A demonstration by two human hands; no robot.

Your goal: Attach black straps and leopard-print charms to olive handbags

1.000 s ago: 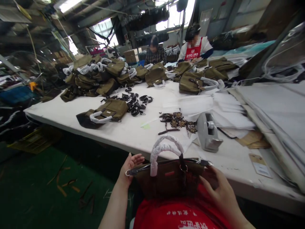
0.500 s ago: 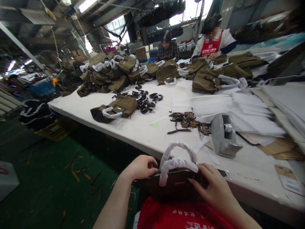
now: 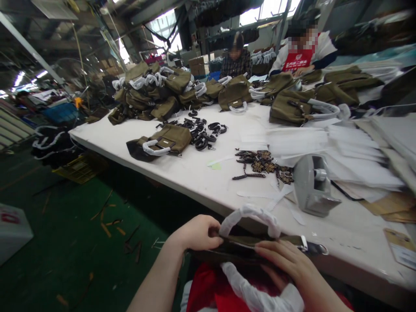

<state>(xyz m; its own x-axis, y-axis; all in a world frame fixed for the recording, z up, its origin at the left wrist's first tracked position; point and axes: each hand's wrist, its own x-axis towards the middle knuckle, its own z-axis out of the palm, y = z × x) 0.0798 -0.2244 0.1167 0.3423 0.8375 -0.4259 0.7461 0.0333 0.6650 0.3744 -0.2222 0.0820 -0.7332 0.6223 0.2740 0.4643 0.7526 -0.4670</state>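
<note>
The left hand (image 3: 198, 232) is curled shut over the near end of an olive handbag (image 3: 247, 250), fingers hooked over its zipped top edge, while the right hand (image 3: 287, 264) lies flatter across the other half of that top, fingers pressing down on the fabric and gripping it from above. The bag sits low, right in front of the person's red top, just off the near edge of the white worktop (image 3: 208, 182). One of its paper-wrapped handles (image 3: 250, 214) arches up behind the hands; the other wrapped handle (image 3: 250, 290) hangs down toward the lap. A metal ring (image 3: 320, 249) sticks out at the bag's right end. Beyond the hands, on the worktop, stands a grey tape dispenser (image 3: 313, 184), and near it a little heap of patterned charms (image 3: 263, 164) with dark cords. Further out lies a single finished bag (image 3: 162, 141) on its side, with a tangle of black straps (image 3: 203, 132) just beside it. Stacks of white paper sheets (image 3: 325, 143) spread along the right. At the far end, a big pile of olive bags (image 3: 156, 93) with wrapped handles covers the worktop, and two other people sit there, one in a red apron (image 3: 300, 58), the other in a checked shirt (image 3: 235, 67).
</note>
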